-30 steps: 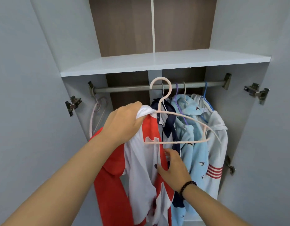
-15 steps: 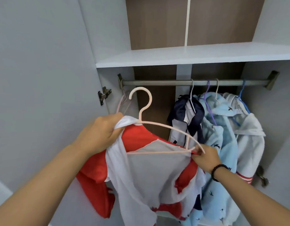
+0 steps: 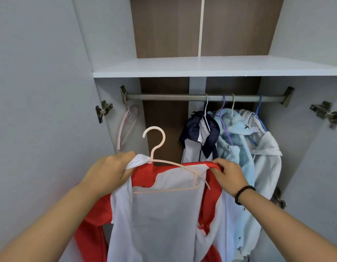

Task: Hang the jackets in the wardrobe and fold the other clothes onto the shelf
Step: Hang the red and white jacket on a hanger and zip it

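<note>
A red and white jacket (image 3: 164,214) hangs open in front of me, partly draped over a pale pink hanger (image 3: 156,146) whose hook points up, below the rail (image 3: 164,97). My left hand (image 3: 109,171) grips the jacket's white collar beside the hanger's neck. My right hand (image 3: 227,174) pinches the red shoulder edge at the hanger's right arm. Both hands are well under the rail, left of the hung clothes.
On the rail's right half hang a navy and white jacket (image 3: 200,137), light blue garments (image 3: 234,148) and a white hooded jacket (image 3: 266,159). Spare pink hangers (image 3: 126,125) hang at the rail's left end. A white shelf (image 3: 201,68) runs above. Door hinges (image 3: 102,110) jut at both sides.
The right hand rose from the hanger's lower right corner to the red shoulder edge, pulling it over the hanger's arm. The jacket now spreads wider across the hanger.
</note>
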Demonstrator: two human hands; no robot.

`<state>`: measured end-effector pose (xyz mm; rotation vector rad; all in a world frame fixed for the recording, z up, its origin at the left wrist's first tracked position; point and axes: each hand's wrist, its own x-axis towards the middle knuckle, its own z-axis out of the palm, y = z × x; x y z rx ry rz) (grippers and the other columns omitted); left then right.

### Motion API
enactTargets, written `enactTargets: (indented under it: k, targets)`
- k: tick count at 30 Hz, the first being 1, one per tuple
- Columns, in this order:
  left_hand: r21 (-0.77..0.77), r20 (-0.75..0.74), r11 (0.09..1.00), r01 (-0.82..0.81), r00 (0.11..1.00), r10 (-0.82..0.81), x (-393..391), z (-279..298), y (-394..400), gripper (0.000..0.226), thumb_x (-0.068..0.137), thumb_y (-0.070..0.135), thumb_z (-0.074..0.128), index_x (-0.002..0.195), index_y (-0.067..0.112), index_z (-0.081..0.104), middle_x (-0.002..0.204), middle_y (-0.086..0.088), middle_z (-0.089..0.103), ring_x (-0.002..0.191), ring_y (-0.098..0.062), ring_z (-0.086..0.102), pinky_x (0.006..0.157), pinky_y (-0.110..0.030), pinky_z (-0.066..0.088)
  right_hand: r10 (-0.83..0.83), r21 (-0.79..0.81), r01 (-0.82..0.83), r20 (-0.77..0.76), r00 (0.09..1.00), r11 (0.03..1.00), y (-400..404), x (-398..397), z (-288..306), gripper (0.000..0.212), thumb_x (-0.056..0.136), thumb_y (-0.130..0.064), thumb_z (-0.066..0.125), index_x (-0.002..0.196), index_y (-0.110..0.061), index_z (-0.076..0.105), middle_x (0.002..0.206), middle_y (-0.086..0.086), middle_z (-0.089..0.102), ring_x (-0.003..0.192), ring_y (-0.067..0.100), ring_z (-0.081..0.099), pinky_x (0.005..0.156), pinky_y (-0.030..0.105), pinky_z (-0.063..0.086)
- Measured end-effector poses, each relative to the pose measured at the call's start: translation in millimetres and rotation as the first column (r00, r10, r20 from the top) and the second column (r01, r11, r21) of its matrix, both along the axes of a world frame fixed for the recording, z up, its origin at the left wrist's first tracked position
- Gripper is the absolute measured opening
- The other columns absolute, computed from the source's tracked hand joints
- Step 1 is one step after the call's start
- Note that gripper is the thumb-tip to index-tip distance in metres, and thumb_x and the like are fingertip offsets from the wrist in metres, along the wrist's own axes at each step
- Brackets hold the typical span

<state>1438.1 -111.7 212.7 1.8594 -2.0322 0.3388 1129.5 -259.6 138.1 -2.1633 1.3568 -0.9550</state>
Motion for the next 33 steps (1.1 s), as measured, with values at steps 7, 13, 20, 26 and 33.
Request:
enactTargets:
  k: [7,13,20,26,33]
  targets:
    - [-0.052,0.091,0.998,0.03,0.996,-0.025,-27,-17,-10,0.028,0.062,0.008,0.086,0.075,0.011,0.062,0.061,-0.004,0.062,0.042,-0.024,0.056,0.038,-0.027,0.043,0.036,-0.152,-0.053,-0.111,0.993,0.987,12,6,41,0.014,0.079,-0.004,0.062,0.08,-0.014,0.071,0.08,0.0,0.067,0.077,0.019,0.062,0.071,0.038,0.051]
    - [-0.138,0.098,0.99,0.022,0.995,-0.008,-47,-28,-22,0.033,0.053,0.007,0.089,0.07,0.009,0.06,0.052,-0.005,0.056,0.032,-0.024,0.049,0.029,-0.024,0.04,-0.02,-0.037,0.023,0.074,0.997,0.999,31,23,61,0.025,0.075,-0.002,0.059,0.072,-0.024,0.068,0.06,-0.01,0.064,0.06,0.003,0.058,0.059,0.017,0.048]
    - [-0.3,-0.183,0.951,-0.076,0.983,0.021,-68,-34,-34,0.027,0.07,0.016,0.084,0.07,0.011,0.058,0.055,-0.001,0.057,0.041,-0.023,0.054,0.038,-0.019,0.023,0.031,0.068,-0.064,0.4,0.916,0.996,64,63,68,0.025,0.081,-0.012,0.068,0.094,-0.031,0.057,0.08,-0.008,0.062,0.063,-0.002,0.054,0.059,0.011,0.039]
    - [-0.431,-0.446,0.893,-0.131,0.891,-0.084,-54,-22,-34,0.023,0.08,0.025,0.065,0.067,0.008,0.06,0.053,0.004,0.053,0.046,-0.009,0.042,0.048,-0.005,0.027,0.136,0.005,-0.145,0.321,0.937,0.989,65,48,55,0.06,0.079,-0.014,0.072,0.131,-0.026,0.043,0.095,-0.008,0.056,0.085,0.004,0.054,0.076,0.015,0.043]
    - [-0.486,-0.444,0.874,-0.01,0.864,-0.237,-40,-16,-35,0.021,0.081,0.029,0.068,0.081,0.008,0.073,0.067,0.01,0.063,0.058,-0.003,0.053,0.061,-0.002,0.037,-0.1,-0.446,0.005,-0.189,0.977,0.895,38,18,64,0.041,0.087,-0.031,0.065,0.127,-0.023,0.058,0.128,0.002,0.048,0.124,0.022,0.04,0.102,0.039,0.031]
